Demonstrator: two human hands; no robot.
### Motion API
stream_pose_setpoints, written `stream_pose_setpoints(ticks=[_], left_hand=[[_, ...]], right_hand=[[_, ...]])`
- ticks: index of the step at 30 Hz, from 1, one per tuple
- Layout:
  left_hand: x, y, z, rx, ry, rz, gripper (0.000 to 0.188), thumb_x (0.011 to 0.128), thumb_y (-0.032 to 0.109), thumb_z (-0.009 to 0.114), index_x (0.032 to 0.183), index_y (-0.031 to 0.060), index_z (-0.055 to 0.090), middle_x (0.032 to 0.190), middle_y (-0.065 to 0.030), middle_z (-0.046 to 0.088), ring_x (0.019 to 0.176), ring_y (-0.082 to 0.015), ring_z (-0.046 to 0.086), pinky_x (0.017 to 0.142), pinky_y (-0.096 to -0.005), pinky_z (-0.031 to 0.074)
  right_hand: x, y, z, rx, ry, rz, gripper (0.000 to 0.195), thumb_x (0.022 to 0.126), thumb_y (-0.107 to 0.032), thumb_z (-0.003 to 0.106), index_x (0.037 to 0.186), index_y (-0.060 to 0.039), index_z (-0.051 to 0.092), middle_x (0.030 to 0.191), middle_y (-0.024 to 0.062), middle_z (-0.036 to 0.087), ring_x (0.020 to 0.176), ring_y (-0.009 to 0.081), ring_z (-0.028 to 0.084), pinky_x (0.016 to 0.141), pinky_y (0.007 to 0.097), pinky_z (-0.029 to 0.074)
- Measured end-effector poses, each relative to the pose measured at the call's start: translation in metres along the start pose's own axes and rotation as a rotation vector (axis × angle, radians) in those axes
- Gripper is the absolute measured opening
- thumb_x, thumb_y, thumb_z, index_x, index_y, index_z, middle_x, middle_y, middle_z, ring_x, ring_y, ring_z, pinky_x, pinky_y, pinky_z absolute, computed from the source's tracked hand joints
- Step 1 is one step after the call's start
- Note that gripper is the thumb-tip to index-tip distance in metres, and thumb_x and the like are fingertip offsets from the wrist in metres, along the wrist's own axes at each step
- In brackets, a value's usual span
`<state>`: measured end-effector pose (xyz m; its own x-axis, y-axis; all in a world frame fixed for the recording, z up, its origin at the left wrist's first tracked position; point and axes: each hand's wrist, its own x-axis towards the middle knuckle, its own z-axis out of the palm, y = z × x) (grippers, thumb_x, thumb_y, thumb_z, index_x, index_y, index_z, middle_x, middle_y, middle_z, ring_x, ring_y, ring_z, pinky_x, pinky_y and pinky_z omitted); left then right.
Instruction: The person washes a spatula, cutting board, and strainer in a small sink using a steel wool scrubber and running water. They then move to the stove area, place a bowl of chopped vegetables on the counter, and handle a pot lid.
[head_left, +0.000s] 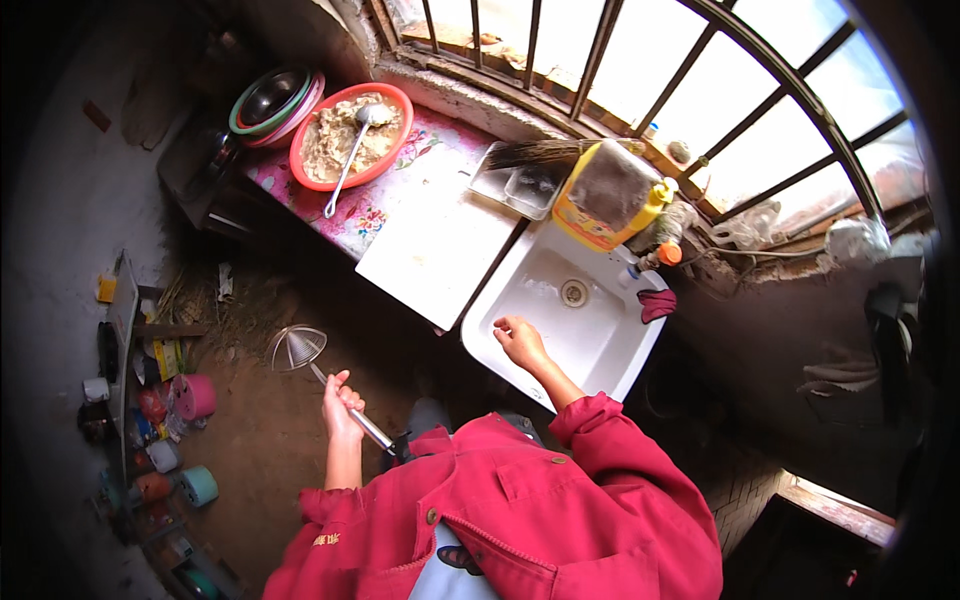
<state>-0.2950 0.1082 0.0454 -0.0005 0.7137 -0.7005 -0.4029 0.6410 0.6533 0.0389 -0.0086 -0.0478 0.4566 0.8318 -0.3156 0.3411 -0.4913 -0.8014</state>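
My left hand (343, 405) is closed around the metal handle of a wire skimmer (300, 349). Its wire basket points away from me, over the dark floor. My right hand (521, 343) hovers over the near left part of a white sink (607, 352), fingers loosely bent and apart, with nothing visible in it. A round drain (574, 293) shows in the basin, and a dark red cloth (657, 306) hangs on the right rim.
Left of the sink, a white board (442, 247) lies on a flowered tablecloth (330, 217). An orange basin (405, 124) holds pale wet food and a ladle (347, 171). Stacked bowls (274, 101), a yellow jug (589, 225), a plastic tray (495, 193) and a whisk broom (525, 152) stand near the barred window.
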Motion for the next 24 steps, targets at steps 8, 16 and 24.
stream_pose_setpoints(ticks=[8, 16, 24], left_hand=[[0.181, -0.003, 0.031, 0.112, 0.166, -0.025, 0.030, 0.086, 0.036, 0.063, 0.096, 0.0073, 0.062, 0.050, 0.0060, 0.023, 0.040, -0.0063, 0.027, 0.039, -0.0232, 0.026], [0.295, -0.004, 0.087, 0.133, 0.228, -0.203, 0.045, 0.073, 0.042, 0.077, 0.067, 0.0111, 0.045, 0.058, 0.0033, 0.044, 0.040, -0.0087, 0.030, 0.039, -0.0224, 0.029], [0.341, -0.005, 0.083, 0.102, -0.013, -0.367, 0.012, 0.084, 0.020, 0.067, 0.092, 0.0128, 0.061, 0.083, 0.0025, 0.062, 0.041, -0.0029, 0.034, 0.038, -0.0167, 0.028]], right_hand=[[0.047, 0.012, 0.058, 0.137, -0.004, 0.203, 0.026, 0.085, -0.022, 0.060, 0.102, -0.0028, 0.064, 0.093, 0.0124, 0.067, 0.086, 0.0169, 0.064, 0.072, 0.0316, 0.051], [0.078, 0.002, 0.127, 0.232, 0.262, 0.349, 0.047, 0.090, -0.028, 0.054, 0.126, 0.0018, 0.049, 0.110, 0.0194, 0.062, 0.101, 0.0288, 0.060, 0.087, 0.0347, 0.046], [0.120, -0.025, 0.151, 0.266, 0.496, 0.653, 0.057, 0.086, -0.033, 0.055, 0.126, 0.0068, 0.044, 0.111, 0.0247, 0.059, 0.105, 0.0359, 0.057, 0.092, 0.0400, 0.043]])
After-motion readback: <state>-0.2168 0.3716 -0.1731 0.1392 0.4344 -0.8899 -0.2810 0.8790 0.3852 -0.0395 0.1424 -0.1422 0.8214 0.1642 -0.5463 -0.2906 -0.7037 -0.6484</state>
